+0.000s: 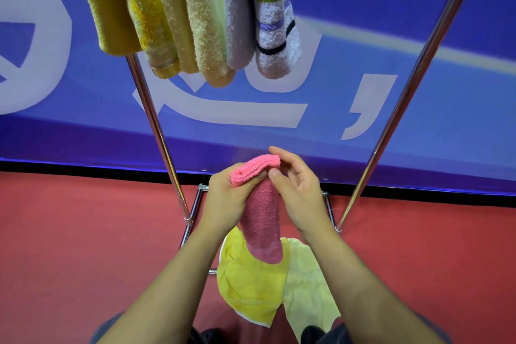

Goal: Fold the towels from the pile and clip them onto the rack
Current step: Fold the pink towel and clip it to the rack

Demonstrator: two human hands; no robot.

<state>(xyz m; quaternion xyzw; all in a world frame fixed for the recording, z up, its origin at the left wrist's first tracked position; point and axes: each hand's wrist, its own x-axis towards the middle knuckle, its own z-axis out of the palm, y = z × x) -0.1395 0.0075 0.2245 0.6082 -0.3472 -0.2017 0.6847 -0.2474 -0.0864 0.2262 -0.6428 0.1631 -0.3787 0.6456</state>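
A pink towel [262, 220] hangs folded between my hands in the middle of the view. My left hand [226, 198] grips its folded upper part from the left. My right hand [296, 190] pinches the top edge of the towel between thumb and fingertips. Below, on the red floor, lie a yellow towel [248, 285] and a pale yellow towel [307, 290]. Several folded towels [195, 17] hang from the top of the metal rack [156, 123], above and to the left of my hands.
The rack's right leg [402, 103] slants down to the floor; its base bars [195, 209] lie under my hands. A blue banner with white letters [363, 78] stands behind the rack. Red floor [83, 246] spreads left and right. My dark shoes [312, 332] show at the bottom.
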